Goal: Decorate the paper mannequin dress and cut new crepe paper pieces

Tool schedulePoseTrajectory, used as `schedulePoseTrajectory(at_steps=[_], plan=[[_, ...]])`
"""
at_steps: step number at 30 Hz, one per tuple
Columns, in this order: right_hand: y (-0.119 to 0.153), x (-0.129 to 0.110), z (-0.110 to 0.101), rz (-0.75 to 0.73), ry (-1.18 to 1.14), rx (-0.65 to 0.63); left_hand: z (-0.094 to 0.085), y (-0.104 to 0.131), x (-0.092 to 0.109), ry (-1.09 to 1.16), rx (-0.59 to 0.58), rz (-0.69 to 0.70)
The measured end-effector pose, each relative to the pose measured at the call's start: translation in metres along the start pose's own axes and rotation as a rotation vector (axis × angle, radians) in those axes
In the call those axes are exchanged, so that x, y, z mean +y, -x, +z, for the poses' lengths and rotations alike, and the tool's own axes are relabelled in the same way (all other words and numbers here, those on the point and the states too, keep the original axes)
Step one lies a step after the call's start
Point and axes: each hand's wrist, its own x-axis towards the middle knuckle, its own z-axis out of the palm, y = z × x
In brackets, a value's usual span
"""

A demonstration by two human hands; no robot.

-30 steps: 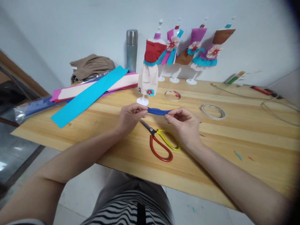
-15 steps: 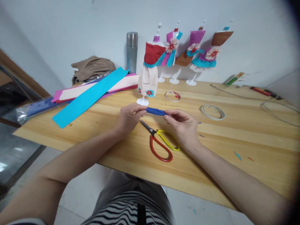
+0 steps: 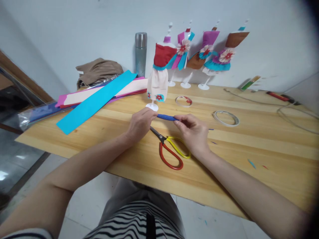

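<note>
A narrow dark blue strip (image 3: 165, 117), rolled or folded and seemingly of crepe paper, stretches between my two hands above the table. My left hand (image 3: 141, 123) is closed on its left end, the back of the hand turned up. Thumb and fingers of my right hand (image 3: 191, 131) pinch the other end. Below the strip lie scissors (image 3: 161, 138) with one red and one yellow handle, blades pointing up and left. Just behind my left hand stands a small dress form (image 3: 159, 78) in a red top and pale skirt, on a white round base.
Behind stand several more dressed forms (image 3: 183, 48) and a grey flask (image 3: 141, 54). At left, a turquoise strip (image 3: 96, 103) lies over pink and red ones beside a brown cloth (image 3: 99, 71). Tape rings (image 3: 226, 119), a cable (image 3: 259, 103) and paper scraps (image 3: 252, 164) lie rightward.
My left hand has turned over a little, so its thumb is now hidden. The blue strip looks narrower and more tightly rolled. Both hands still hold its ends.
</note>
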Motion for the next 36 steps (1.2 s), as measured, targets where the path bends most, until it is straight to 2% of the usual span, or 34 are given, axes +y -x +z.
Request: schedulePoseTrajectory(at_steps=[4, 7, 13, 16, 19, 22, 28, 36], plan=[[-0.003, -0.004, -0.003, -0.092, 0.142, -0.049, 0.002, -0.001, -0.001, -0.034, -0.006, 0.029], [-0.004, -0.008, -0.005, -0.125, 0.205, -0.074, 0.002, -0.002, -0.001, -0.077, -0.039, -0.001], [-0.002, -0.011, -0.006, -0.06, 0.154, -0.069, -0.002, -0.002, 0.004, -0.089, -0.093, -0.146], [-0.001, -0.009, -0.004, 0.055, 0.006, -0.042, -0.006, -0.003, 0.008, 0.017, -0.131, -0.297], [-0.002, -0.009, -0.003, 0.142, -0.144, -0.016, -0.009, -0.004, 0.012, 0.222, -0.13, -0.43], [-0.003, -0.012, -0.002, 0.188, -0.223, 0.001, -0.01, -0.006, 0.013, 0.353, -0.086, -0.472], [-0.004, -0.016, -0.003, 0.209, -0.291, 0.004, -0.007, -0.006, 0.012, 0.39, -0.019, -0.524], [-0.003, -0.017, -0.001, 0.288, -0.345, 0.004, -0.007, -0.011, 0.021, 0.659, -0.029, -0.803]])
